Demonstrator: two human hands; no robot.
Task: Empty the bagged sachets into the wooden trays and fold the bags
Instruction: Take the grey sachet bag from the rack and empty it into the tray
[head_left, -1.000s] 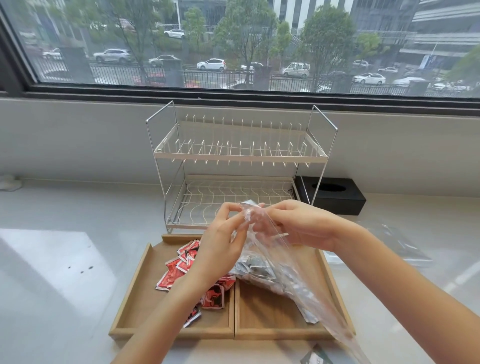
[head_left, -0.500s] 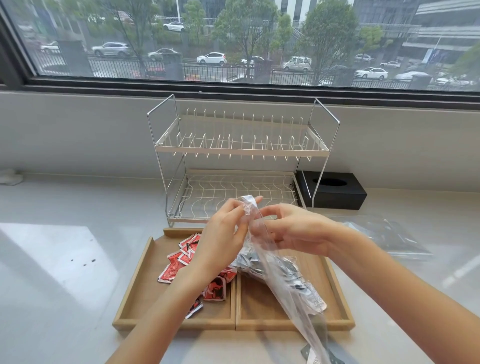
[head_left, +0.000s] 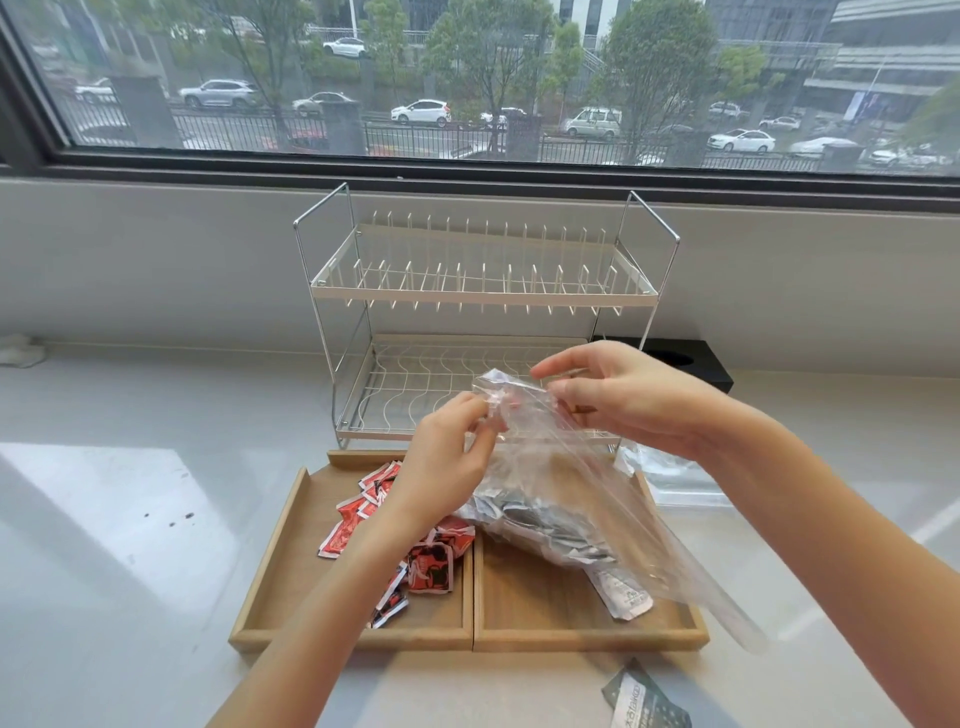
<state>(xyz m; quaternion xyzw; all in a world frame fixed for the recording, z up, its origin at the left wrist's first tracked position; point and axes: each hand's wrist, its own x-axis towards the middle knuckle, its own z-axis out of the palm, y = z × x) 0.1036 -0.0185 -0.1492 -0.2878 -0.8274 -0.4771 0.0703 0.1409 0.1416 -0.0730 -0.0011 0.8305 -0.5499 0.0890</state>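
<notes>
I can make out very little writing: the loose grey sachet (head_left: 647, 699) at the bottom right of the frame carries pale lettering too small and tilted for me to read, and the red sachets (head_left: 410, 535) show black and white print I cannot resolve either. My left hand (head_left: 447, 467) pinches the top corner of the clear bag (head_left: 587, 499) at centre frame, fingers closed on the plastic; my right hand (head_left: 623, 400), just right of centre, grips the same top edge between thumb and fingers. The bag hangs from both hands over the right wooden tray (head_left: 587, 636), its silver-grey sachets (head_left: 545, 525) heaped in its lower part, one white sachet (head_left: 621, 592) lying partly out on the tray floor. The red sachets sit in the left wooden tray (head_left: 291, 540), which touches the right tray side by side. Both trays rest on a pale, glossy counter (head_left: 130, 545). Behind them stands a white two-tier wire dish rack (head_left: 483, 291), with a black box (head_left: 701, 364) to its right against the grey wall. Another clear bag (head_left: 670, 478) lies flat right of the trays. A wide window (head_left: 467, 78) across the top shows parked cars, trees and a railing.
</notes>
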